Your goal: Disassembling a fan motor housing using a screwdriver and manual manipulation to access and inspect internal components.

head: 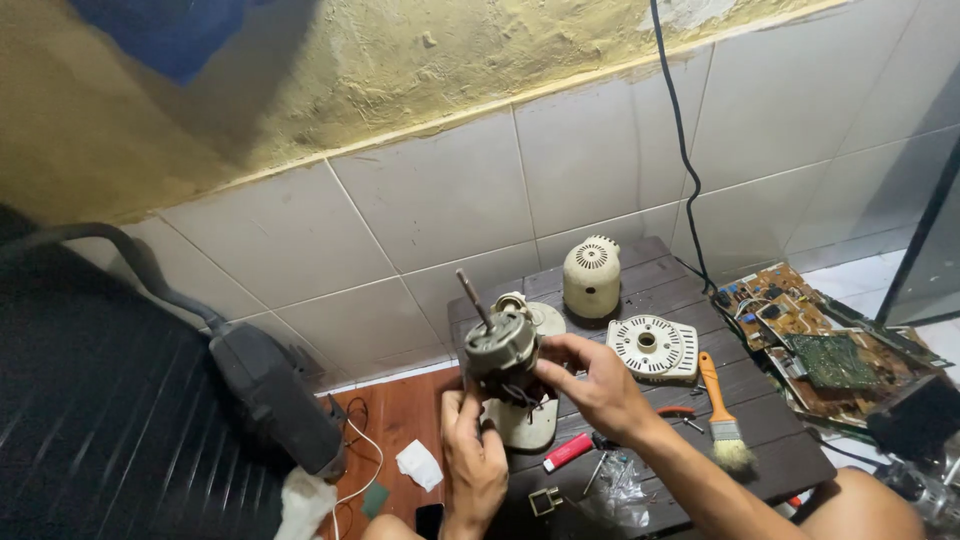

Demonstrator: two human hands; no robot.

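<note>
Motor [500, 348]: being held upright, shaft up, over the cream base [524, 420].
Right hand [592, 382]: being closed around its side.
Left hand [473, 455]: being curled at its wires; steady support is advisable.

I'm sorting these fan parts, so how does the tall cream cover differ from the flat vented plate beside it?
The tall cream cover is domed and stands upright at the table's back; the flat vented plate lies low, nearer the paintbrush. The cover is cream-yellow; the plate is whiter with a centre hole. Both are slotted plastic, untouched by either hand.
</note>
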